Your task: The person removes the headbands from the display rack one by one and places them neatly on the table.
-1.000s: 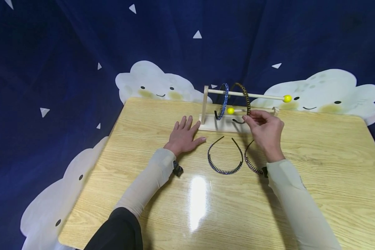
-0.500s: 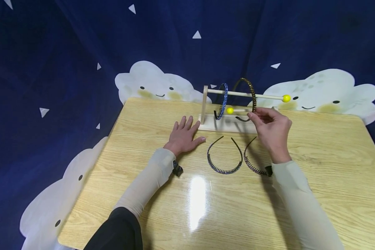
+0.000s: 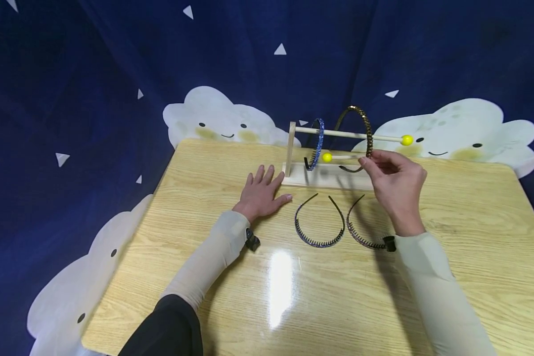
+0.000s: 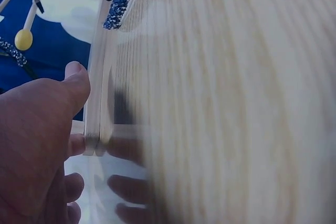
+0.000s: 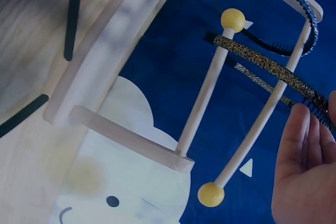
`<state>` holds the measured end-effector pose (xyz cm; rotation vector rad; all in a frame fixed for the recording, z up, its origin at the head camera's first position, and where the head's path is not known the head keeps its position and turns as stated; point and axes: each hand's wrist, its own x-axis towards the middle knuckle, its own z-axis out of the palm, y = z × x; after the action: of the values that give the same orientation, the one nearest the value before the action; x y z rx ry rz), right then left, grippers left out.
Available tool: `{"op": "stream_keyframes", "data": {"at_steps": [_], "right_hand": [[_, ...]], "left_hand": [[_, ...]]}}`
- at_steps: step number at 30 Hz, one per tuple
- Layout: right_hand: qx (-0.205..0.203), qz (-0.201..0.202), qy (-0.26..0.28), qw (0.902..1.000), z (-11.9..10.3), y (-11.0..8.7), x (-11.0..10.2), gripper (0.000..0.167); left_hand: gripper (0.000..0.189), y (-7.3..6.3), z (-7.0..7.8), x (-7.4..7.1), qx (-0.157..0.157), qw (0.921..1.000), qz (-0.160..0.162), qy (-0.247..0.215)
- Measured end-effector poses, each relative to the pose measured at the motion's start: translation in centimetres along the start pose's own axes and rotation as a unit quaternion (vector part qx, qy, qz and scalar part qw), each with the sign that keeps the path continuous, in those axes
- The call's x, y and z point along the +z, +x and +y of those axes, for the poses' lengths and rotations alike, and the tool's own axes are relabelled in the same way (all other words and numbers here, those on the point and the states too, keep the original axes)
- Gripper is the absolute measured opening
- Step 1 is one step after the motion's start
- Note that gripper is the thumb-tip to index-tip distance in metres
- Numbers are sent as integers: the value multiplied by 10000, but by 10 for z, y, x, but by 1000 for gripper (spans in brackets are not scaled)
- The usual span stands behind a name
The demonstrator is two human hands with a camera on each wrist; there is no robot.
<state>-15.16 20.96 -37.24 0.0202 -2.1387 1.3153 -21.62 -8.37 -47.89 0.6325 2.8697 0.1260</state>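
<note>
My right hand pinches a gold-brown headband by its lower side, thumb against fingertips. That headband encircles the upper rod of a wooden stand, nearer its yellow-ball end; in the right wrist view the gold headband crosses the rod. Further left on the same rod hangs a blue glittery headband. My left hand lies flat with fingers spread on the table, fingertips right at the left end of the stand's base. In the left wrist view the left hand is beside the base.
Two dark toothed headbands lie in front of the stand: a bluish one and a purplish one, partly covered by my right wrist camera. A shorter lower rod ends in a yellow ball. A dark blue curtain hangs behind the table.
My right hand has moved to the right, carrying the gold-brown headband along the upper rod toward the yellow-ball end and slightly upward. The left hand and blue headband stay put.
</note>
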Motion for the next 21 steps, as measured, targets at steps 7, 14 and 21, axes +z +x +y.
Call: {"op": "stream_keyframes", "data": {"at_steps": [7, 14, 21], "right_hand": [[36, 71, -54, 10000, -3, 2, -3, 23], [75, 233, 3, 9997, -13, 4, -7, 22], [36, 372, 280, 9989, -30, 5, -15, 22]], "left_hand": [[81, 0, 0, 0, -12, 10000, -25, -48], [78, 0, -1, 1, -9, 10000, -37, -39], [76, 1, -1, 1, 0, 10000, -52, -10]]}}
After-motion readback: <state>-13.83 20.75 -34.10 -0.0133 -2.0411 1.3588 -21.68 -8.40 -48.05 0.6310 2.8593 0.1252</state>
